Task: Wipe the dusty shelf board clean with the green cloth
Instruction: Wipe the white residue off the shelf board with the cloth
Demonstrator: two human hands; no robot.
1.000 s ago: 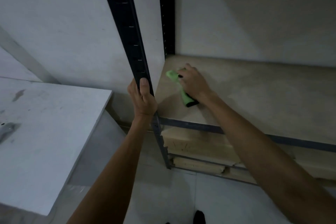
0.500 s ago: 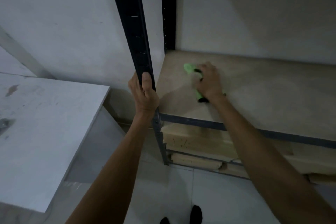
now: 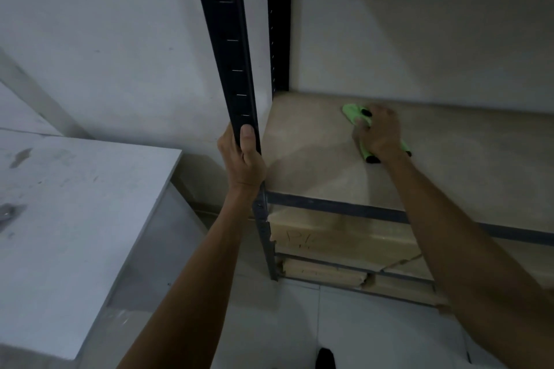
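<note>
The beige shelf board [image 3: 314, 159] lies in a dark metal rack against the white wall. My right hand [image 3: 379, 132] presses the green cloth [image 3: 353, 112] flat on the board, near its back left part. Green folds with black trim stick out ahead of my fingers and behind my wrist. My left hand [image 3: 244, 159] is wrapped around the rack's front left upright post [image 3: 227, 39], just above the board's front corner.
A white table [image 3: 75, 204] stands to the left of the rack, with a gap of floor between. Below the board, lower shelves hold wooden planks [image 3: 338, 237]. The rear post [image 3: 277, 18] runs up the wall. The board's front edge has a dark metal rail [image 3: 335, 207].
My right hand has slid the green cloth across the board to the right and toward the back wall. My left hand has kept its hold on the post.
</note>
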